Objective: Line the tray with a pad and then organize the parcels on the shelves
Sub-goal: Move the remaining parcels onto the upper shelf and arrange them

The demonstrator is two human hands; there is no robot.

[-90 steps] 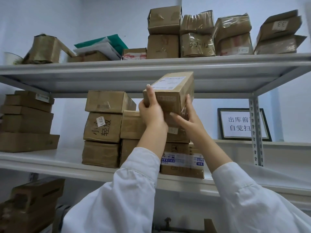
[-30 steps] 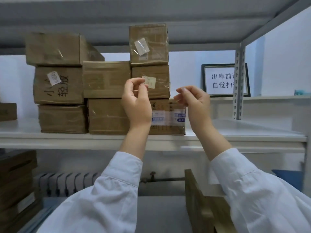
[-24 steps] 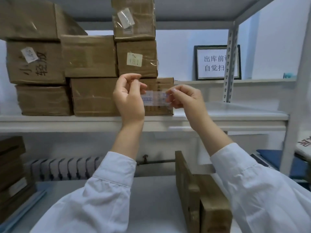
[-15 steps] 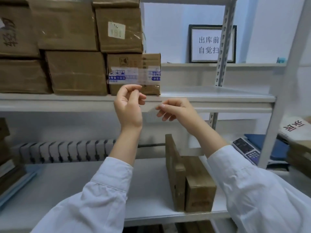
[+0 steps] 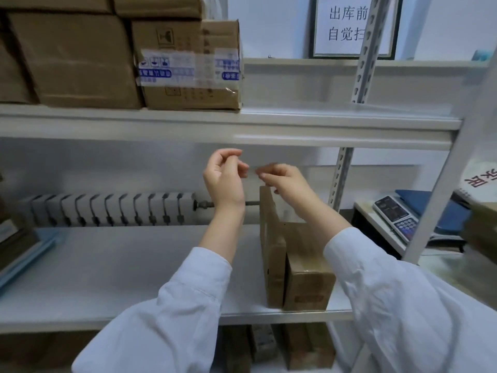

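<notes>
The lower shelf (image 5: 121, 265) carries two parcels (image 5: 306, 267) standing on edge and touching each other, near its front right. The upper shelf (image 5: 322, 122) holds stacked boxes (image 5: 75, 57) at its left. No tray or pad is in view.

The left hand (image 5: 224, 181) and right hand (image 5: 285, 181) hover close together above the two parcels, apart from them. The fingers of both hands are curled, tips pinching what appears to be a small pale strip (image 5: 252, 170); blur prevents certainty.

Probable step: free the fingers, then collect a parcel.
1. Discard the strip first.
2. Grip the taller parcel by both broad faces; it may tip once its neighbour is removed.
</notes>
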